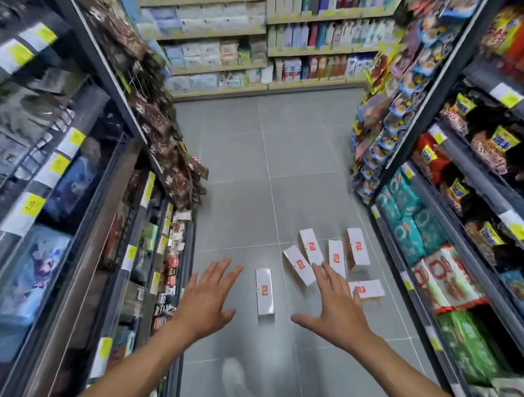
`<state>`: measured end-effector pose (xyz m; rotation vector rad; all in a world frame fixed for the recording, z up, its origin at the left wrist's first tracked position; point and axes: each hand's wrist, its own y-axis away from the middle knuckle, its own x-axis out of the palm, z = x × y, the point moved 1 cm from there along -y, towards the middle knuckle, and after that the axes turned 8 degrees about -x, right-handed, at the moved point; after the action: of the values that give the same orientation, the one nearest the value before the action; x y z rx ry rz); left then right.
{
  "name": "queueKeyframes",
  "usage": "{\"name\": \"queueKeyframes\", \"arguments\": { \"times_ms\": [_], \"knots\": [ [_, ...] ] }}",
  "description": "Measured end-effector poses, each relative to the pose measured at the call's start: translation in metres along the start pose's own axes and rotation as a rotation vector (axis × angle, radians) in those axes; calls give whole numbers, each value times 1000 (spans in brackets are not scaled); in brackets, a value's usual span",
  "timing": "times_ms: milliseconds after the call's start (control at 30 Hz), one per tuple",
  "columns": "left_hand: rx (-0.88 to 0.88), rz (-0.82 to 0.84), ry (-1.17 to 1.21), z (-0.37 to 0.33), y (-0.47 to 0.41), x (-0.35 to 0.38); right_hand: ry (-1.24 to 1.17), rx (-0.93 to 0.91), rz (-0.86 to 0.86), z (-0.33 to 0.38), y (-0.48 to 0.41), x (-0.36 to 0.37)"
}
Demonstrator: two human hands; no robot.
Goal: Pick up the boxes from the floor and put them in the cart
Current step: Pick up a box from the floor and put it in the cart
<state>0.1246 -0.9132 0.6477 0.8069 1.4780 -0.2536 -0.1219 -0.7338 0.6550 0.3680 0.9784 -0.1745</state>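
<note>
Several white boxes with red labels lie scattered on the grey tiled floor of a shop aisle. One box (264, 291) lies alone between my hands. A cluster lies further right: a tilted box (298, 265), a box behind it (310, 246), two more (336, 257) (357, 246), and one lying crosswise (367, 288). My left hand (205, 301) is stretched out, fingers spread, holding nothing, left of the lone box. My right hand (337, 308) is also spread and empty, above the cluster's near edge. No cart is in view.
Tall stocked shelves line the aisle on the left (77, 204) and right (451, 209). Another shelf wall (249, 50) closes the far end. A blurred white shoe (236, 377) shows on the floor below my arms. Bare grey floor (268, 156) stretches ahead.
</note>
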Motion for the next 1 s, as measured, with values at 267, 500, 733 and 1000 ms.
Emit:
{"name": "queueKeyframes", "arguments": {
  "times_ms": [267,500,733,1000],
  "knots": [
    [96,127,-78,58,-164,24,-10,134,106,-7,-140,72],
    [232,205,-340,83,-330,139,-108,260,185,-101,-249,208],
    [335,342,-621,82,-457,299,-187,364,305,-201,-322,377],
    [689,398,-637,52,-513,461,-226,437,401,-265,-343,508]
  ]
}}
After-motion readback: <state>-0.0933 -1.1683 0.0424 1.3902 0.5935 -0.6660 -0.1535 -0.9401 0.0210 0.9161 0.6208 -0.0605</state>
